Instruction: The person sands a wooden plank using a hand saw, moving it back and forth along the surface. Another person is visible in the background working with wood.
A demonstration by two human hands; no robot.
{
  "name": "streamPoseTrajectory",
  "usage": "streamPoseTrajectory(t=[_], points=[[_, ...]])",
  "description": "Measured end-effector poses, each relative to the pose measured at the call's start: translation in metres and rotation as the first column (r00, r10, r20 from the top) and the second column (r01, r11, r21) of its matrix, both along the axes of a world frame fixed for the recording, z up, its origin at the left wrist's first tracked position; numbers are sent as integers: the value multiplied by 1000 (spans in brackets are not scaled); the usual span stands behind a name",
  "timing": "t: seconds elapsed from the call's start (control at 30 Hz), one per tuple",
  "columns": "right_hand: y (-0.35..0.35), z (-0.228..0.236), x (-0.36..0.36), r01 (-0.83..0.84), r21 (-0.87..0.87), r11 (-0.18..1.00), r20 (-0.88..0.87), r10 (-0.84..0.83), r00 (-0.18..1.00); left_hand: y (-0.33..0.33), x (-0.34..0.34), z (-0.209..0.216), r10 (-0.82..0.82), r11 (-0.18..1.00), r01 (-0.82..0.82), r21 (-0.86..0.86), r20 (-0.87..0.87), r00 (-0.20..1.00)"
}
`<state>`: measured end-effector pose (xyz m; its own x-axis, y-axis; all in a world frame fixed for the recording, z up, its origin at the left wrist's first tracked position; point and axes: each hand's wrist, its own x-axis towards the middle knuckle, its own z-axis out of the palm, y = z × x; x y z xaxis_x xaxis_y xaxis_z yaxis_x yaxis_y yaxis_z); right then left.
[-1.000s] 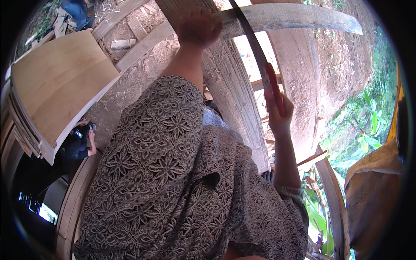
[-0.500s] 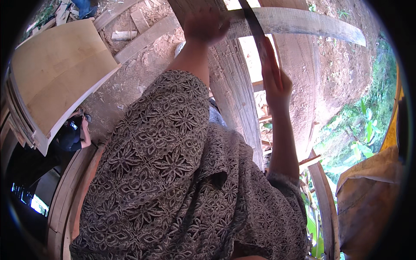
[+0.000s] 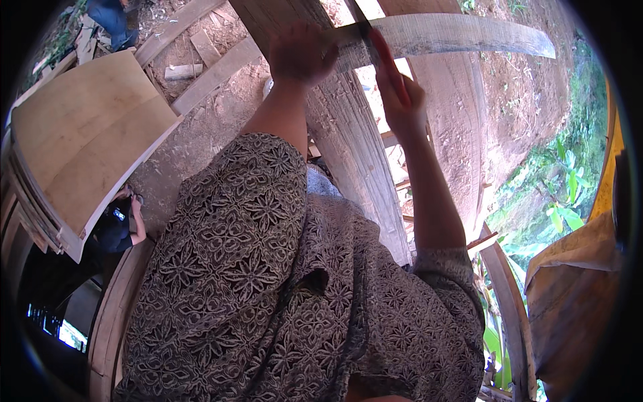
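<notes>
A handsaw with a red handle (image 3: 386, 65) is held in my right hand (image 3: 406, 112), its dark blade standing across a narrow wooden board (image 3: 469, 35). The blade meets the board just right of the thick plank beneath. With its fingers bent over the board's left end, my left hand (image 3: 299, 59) presses it on that weathered thick plank (image 3: 355, 144). The board's free end sticks out to the right and looks bowed in this view. Where the blade enters the wood is partly blurred.
A second wide plank (image 3: 449, 127) runs along the right. To the left lies a stack of plywood sheets (image 3: 87, 127), with a person (image 3: 124, 224) holding a small device below it. Another person's blue-clad leg (image 3: 110, 23) shows at the far left. A brown tarp (image 3: 569, 295) hangs at right.
My right hand has pushed the saw forward and leftward, so its handle is now close to the board. My left hand keeps its place on the board while the view shifts slightly.
</notes>
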<state>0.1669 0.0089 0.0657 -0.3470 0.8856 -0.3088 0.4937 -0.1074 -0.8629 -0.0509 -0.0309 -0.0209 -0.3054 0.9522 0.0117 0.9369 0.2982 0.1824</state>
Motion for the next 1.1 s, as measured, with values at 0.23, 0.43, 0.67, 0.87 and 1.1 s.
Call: streamPoseTrajectory(t=[0.23, 0.43, 0.67, 0.87, 1.1], points=[[55, -5, -68, 19, 27, 999, 68, -21, 997, -4, 6, 6, 19, 1000, -18, -19, 64, 998], [-71, 46, 74, 79, -96, 992, -17, -81, 997, 0, 0, -5, -6, 1000, 6, 7, -77, 997], [-142, 127, 168, 78, -179, 981, 186, -45, 982, -4, -5, -1, 22, 990, -28, 141, 41, 999], [-26, 18, 31, 36, -89, 995, -50, -40, 998, -3, 2, -6, 0, 998, -1, 70, 17, 1000], [65, -36, -77, -50, 371, 927, -57, 76, 996, -2, 1, 5, 4, 1000, -6, 13, 97, 995]])
